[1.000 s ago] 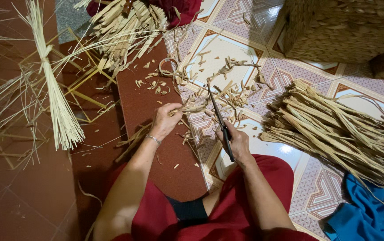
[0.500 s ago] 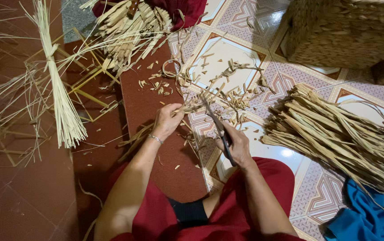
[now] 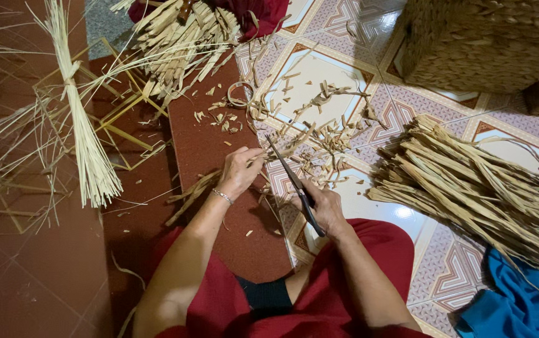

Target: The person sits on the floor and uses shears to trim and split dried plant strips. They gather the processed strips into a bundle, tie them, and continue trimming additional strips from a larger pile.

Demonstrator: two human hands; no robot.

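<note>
Two hands [image 3: 241, 172] w/ scissors [image 3: 294, 184], fiber scraps [image 3: 329, 134] close around.

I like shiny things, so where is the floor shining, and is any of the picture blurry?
In the head view, a bright white glare spot sits on the glossy patterned tiles beside the right hand gripping scissors; the left hand casts a soft shadow on the red mat; the picture looks sharp, without obvious blur.
</note>
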